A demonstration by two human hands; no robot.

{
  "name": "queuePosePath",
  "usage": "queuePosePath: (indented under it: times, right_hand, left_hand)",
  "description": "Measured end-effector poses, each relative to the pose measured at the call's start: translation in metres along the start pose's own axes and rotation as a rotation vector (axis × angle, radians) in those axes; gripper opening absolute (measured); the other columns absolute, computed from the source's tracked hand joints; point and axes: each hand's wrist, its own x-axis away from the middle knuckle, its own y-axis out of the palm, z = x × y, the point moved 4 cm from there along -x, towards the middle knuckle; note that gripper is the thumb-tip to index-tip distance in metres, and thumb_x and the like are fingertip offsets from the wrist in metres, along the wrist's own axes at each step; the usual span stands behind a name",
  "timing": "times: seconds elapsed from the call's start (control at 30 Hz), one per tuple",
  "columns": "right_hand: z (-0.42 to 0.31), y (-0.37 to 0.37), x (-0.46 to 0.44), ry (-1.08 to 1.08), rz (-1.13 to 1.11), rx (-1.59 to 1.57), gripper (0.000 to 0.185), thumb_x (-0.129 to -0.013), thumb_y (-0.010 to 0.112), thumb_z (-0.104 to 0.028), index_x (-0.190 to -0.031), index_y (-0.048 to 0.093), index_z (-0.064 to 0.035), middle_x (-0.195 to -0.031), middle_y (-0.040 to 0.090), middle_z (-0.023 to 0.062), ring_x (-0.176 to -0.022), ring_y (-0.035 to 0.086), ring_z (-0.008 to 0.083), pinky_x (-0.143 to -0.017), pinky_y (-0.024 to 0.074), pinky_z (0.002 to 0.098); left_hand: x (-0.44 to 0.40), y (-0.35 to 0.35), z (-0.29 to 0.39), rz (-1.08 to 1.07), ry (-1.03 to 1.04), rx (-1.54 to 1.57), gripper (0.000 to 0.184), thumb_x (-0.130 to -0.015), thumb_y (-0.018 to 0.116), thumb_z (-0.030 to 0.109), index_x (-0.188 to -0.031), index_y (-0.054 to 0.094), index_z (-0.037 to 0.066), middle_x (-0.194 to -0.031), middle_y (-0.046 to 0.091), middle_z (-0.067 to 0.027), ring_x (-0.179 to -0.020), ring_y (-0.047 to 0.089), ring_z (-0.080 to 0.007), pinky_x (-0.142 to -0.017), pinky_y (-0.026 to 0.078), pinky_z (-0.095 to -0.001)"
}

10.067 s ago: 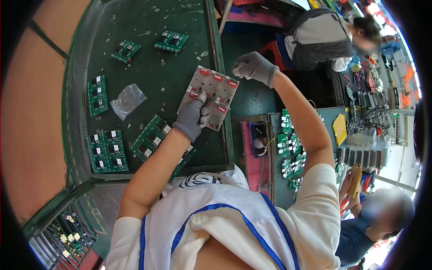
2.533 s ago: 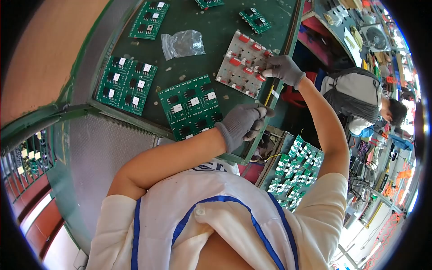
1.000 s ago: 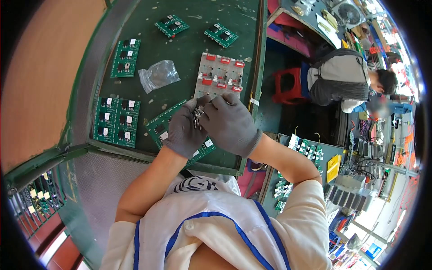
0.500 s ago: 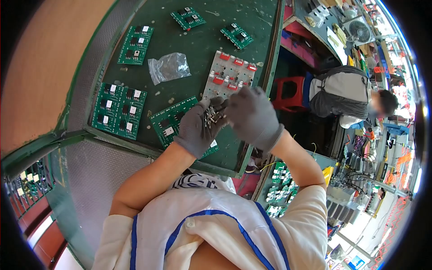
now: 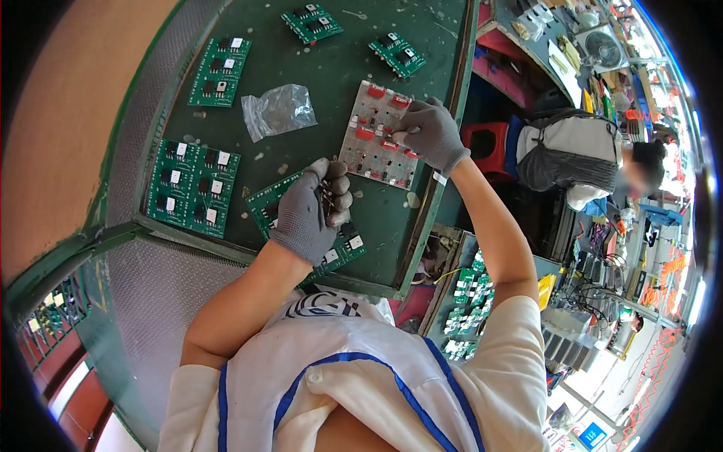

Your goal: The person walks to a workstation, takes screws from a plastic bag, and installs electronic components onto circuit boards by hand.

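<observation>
My left hand [image 5: 311, 213], in a grey glove, is curled palm up around several small metal-leaded components [image 5: 327, 199]. Beneath it lies a large green circuit board [image 5: 350, 247], partly covered by the hand. My gloved right hand [image 5: 433, 137] is over the upper right part of a pale board with red components [image 5: 376, 138], its fingertips pinched down at the board's surface. Whatever sits between those fingertips is too small to make out. The pale board lies flat on the green table [image 5: 301, 68], a short way beyond my left hand.
Green boards lie at the left [image 5: 193, 187], upper left [image 5: 219, 71] and far side [image 5: 397, 54] of the table. A clear plastic bag [image 5: 279, 112] is between them. Green boards fill a lower surface [image 5: 469, 301] at the right. A person [image 5: 572, 154] sits beyond, near a red stool [image 5: 486, 145].
My right hand has moved away from my left hand, up and right onto the pale board. My left hand has shifted slightly left, still curled around the components.
</observation>
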Motion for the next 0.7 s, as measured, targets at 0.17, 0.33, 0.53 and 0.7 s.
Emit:
queuePosePath:
  times: [0.17,0.33,0.53,0.7]
  right_hand:
    - [-0.006,0.003,-0.004,-0.055,0.003,0.073,0.010,-0.064,0.071,-0.017,-0.070,0.068,-0.0103,-0.076,0.057,0.0041,-0.083,0.048,0.0264,-0.077,0.0411,0.0359]
    - [-0.017,0.003,-0.016,-0.169,-0.054,0.216,0.007,-0.066,0.065,-0.016,-0.064,0.064,-0.0087,-0.077,0.057,0.0037,-0.086,0.050,0.0263,-0.077,0.0418,0.0375]
    - [-0.013,0.015,-0.033,-0.126,-0.324,0.304,0.007,-0.066,0.062,-0.015,-0.066,0.065,-0.0093,-0.084,0.060,0.0032,-0.094,0.052,0.0271,-0.082,0.0432,0.0403]
    - [-0.007,0.024,-0.041,-0.025,-0.420,0.337,0.008,-0.067,0.063,-0.017,-0.065,0.064,-0.0091,-0.086,0.060,0.0041,-0.096,0.052,0.0274,-0.084,0.0430,0.0404]
  left_hand:
    - [0.000,0.004,0.001,-0.031,0.004,-0.007,0.027,-0.098,0.043,0.029,-0.093,0.057,0.006,-0.070,0.049,-0.0029,-0.055,0.046,-0.0134,-0.038,0.033,-0.0234]
    - [-0.003,0.007,-0.001,-0.028,-0.003,0.008,0.027,-0.098,0.043,0.028,-0.093,0.056,0.005,-0.070,0.050,-0.0030,-0.055,0.046,-0.0134,-0.038,0.034,-0.0231]
    - [-0.002,0.014,0.003,-0.002,0.026,-0.014,0.029,-0.099,0.039,0.027,-0.091,0.057,0.006,-0.067,0.051,-0.0020,-0.051,0.047,-0.0128,-0.037,0.032,-0.0230]
    - [-0.001,0.017,0.008,-0.008,0.039,0.003,0.029,-0.099,0.039,0.027,-0.091,0.057,0.006,-0.067,0.052,-0.0021,-0.051,0.047,-0.0126,-0.037,0.032,-0.0232]
